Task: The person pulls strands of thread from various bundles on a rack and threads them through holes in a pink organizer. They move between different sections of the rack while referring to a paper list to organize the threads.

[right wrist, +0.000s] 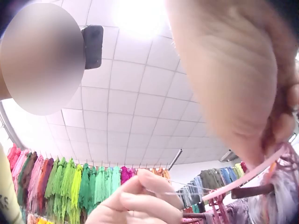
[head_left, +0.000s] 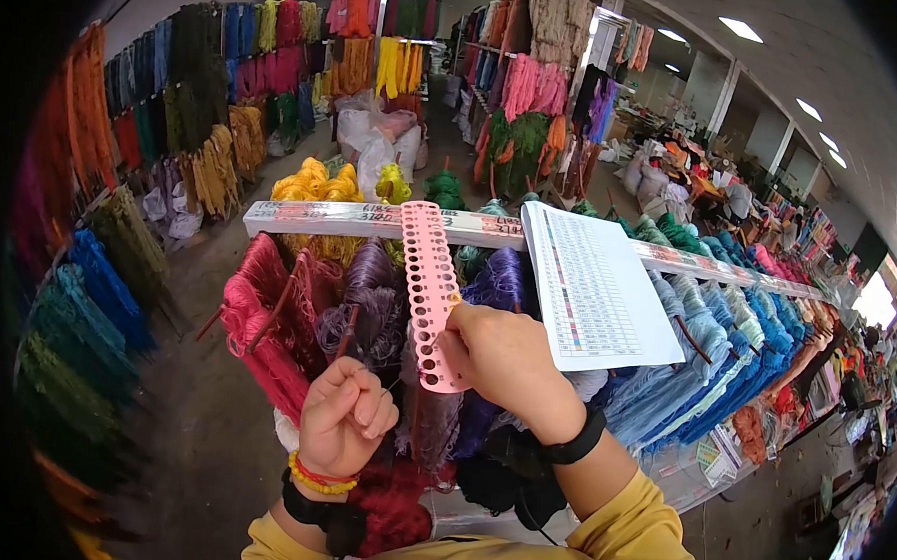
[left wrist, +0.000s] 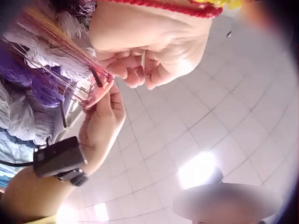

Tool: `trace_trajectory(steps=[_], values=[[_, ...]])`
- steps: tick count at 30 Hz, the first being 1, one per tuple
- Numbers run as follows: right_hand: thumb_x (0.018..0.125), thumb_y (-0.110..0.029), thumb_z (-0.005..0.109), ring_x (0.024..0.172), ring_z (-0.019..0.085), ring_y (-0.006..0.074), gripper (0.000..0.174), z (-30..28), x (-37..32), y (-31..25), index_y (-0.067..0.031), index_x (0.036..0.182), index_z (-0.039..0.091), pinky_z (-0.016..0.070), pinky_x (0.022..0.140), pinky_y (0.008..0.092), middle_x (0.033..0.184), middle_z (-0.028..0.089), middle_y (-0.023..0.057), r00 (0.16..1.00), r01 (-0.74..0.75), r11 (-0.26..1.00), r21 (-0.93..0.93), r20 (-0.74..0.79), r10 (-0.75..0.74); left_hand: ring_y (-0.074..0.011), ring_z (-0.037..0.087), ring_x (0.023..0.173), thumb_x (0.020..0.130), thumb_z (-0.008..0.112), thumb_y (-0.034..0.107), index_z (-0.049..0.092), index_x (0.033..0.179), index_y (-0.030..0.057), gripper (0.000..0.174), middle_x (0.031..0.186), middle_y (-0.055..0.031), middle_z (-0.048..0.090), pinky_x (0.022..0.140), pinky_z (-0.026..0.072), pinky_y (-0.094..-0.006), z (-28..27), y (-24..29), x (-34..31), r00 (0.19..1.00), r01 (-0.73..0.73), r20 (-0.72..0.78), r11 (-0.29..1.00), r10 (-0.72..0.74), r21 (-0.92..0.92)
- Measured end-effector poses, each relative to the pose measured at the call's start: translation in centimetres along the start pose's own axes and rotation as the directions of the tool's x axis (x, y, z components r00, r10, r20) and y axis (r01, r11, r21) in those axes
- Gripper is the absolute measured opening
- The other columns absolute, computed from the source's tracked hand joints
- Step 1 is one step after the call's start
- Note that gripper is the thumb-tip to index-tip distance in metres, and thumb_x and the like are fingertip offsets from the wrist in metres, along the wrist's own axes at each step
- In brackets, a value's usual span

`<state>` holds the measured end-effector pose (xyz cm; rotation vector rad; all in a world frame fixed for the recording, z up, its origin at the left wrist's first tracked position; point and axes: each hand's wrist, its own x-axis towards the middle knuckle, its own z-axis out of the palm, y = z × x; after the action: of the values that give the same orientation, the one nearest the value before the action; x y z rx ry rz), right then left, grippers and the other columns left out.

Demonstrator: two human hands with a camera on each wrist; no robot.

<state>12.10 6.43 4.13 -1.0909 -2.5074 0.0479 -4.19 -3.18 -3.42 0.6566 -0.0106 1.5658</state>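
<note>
A long pink thread card [head_left: 426, 269] with rows of punched holes along both edges stands above the hanging skeins. My right hand [head_left: 517, 365] grips its lower right side between thumb and fingers. Just left of the card's lower end, my left hand [head_left: 344, 416] has its fingers curled in, pinching a thin pale thread [right wrist: 189, 186] that runs toward the card in the right wrist view. Beneath both hands hang purple skeins [head_left: 368, 297]. From the left wrist, the card [left wrist: 99, 95] appears edge-on, with the right hand [left wrist: 105, 109] holding it.
A white rail [head_left: 331, 220] with written labels crosses in front, skeins hanging from rods below it. A printed colour chart [head_left: 608, 297] lies over the rail to the right. Pink skeins [head_left: 266, 322] hang at left, blue skeins [head_left: 702, 326] at right. Bags [head_left: 375, 132] stand behind.
</note>
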Motion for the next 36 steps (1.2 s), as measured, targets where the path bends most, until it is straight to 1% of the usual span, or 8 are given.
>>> trace_trajectory(steps=[3,6,12,18,24,28,31,36], values=[[0.078,-0.02,0.059,0.06,0.06,0.0278,0.013,-0.3,-0.3,-0.8,-0.007,0.08,0.058,0.0457,0.051,0.0368,0.07,0.06,0.0099,0.983,-0.007,0.996,0.089,-0.184,0.024,-0.0161,0.052,0.06,0.089,0.045,0.009,0.051,0.096,0.0032,0.011,0.076,-0.0087,0.056,0.055,0.0403,-0.0246,0.8,0.5,0.9,0.985,0.117,-0.132,0.99,-0.107,0.073],[0.079,-0.019,0.056,0.054,0.057,0.0275,0.015,-0.5,-1.2,-2.3,-0.0065,0.072,0.051,0.0442,0.046,0.0368,0.061,0.054,0.0092,0.914,0.279,0.945,0.17,-0.35,-0.207,-0.0161,0.059,0.068,0.09,0.045,0.008,0.051,0.096,0.0024,0.01,0.088,-0.0127,0.061,0.057,0.0461,-0.0235,1.7,0.1,1.3,0.96,0.182,-0.239,0.973,-0.144,0.144],[0.07,-0.02,0.064,0.063,0.055,0.0226,0.021,-0.5,-2.6,-2.5,-0.009,0.086,0.056,0.043,0.052,0.0325,0.073,0.053,0.0054,0.887,0.424,0.895,0.139,-0.262,-0.38,-0.0143,0.055,0.062,0.088,0.049,0.009,0.053,0.095,0.0003,0.012,0.095,-0.0132,0.06,0.057,0.0445,-0.0225,1.3,-0.4,1.5,0.961,0.129,-0.244,0.992,-0.128,-0.011],[0.065,-0.034,0.07,0.094,0.048,0.0228,0.044,-0.3,-2.3,-0.6,-0.0117,0.1,0.054,0.0344,0.077,0.0361,0.097,0.051,0.0049,0.932,0.347,0.937,0.04,-0.13,-0.339,-0.0119,0.054,0.062,0.085,0.052,0.006,0.058,0.098,-0.0051,0.018,0.098,-0.013,0.06,0.057,0.0438,-0.021,1.7,-0.2,0.7,0.941,0.065,-0.311,0.827,0.136,0.559],[0.06,-0.03,0.072,0.087,0.048,0.0215,0.041,0.8,-1.6,-0.4,-0.0099,0.091,0.054,0.0334,0.071,0.0348,0.086,0.049,0.0048,0.913,0.373,0.928,0.014,-0.181,-0.365,-0.01,0.056,0.065,0.086,0.049,0.003,0.06,0.1,-0.0033,0.019,0.107,-0.013,0.058,0.057,0.043,-0.0186,1.9,0.4,0.1,0.907,-0.002,-0.239,0.571,0.347,0.821],[0.06,-0.029,0.072,0.087,0.049,0.0212,0.039,0.9,-1.5,-0.4,-0.0111,0.09,0.054,0.0336,0.071,0.0348,0.085,0.049,0.0045,0.919,0.366,0.931,-0.006,-0.159,-0.362,-0.0119,0.055,0.063,0.09,0.047,0.015,0.06,0.092,-0.0052,0.024,0.094,-0.0122,0.061,0.057,0.0418,-0.0209,1.2,2.2,-0.9,0.864,-0.146,-0.208,0.623,0.459,0.768],[0.061,-0.029,0.071,0.09,0.05,0.0215,0.042,0.7,-1.6,-0.3,-0.0139,0.097,0.055,0.0352,0.076,0.0352,0.091,0.052,0.0031,0.932,0.351,0.936,-0.001,-0.096,-0.349,-0.0092,0.04,0.053,0.092,0.043,0.016,0.044,0.066,0.0064,0.027,0.064,-0.0018,0.044,0.049,0.0337,-0.0225,1.4,4.1,-1.8,0.833,-0.232,-0.294,0.777,0.47,0.586],[0.061,-0.028,0.072,0.089,0.05,0.021,0.039,0.7,-1.6,-0.1,-0.0149,0.094,0.057,0.0357,0.078,0.036,0.089,0.052,0.0025,0.928,0.363,0.932,-0.011,-0.091,-0.363,-0.0086,0.027,0.049,0.092,0.043,0.021,0.033,0.064,0.0127,0.031,0.059,0.0026,0.03,0.046,0.0239,-0.0225,-2.2,8.6,-5.9,0.761,-0.225,-0.441,0.831,0.475,0.508]])
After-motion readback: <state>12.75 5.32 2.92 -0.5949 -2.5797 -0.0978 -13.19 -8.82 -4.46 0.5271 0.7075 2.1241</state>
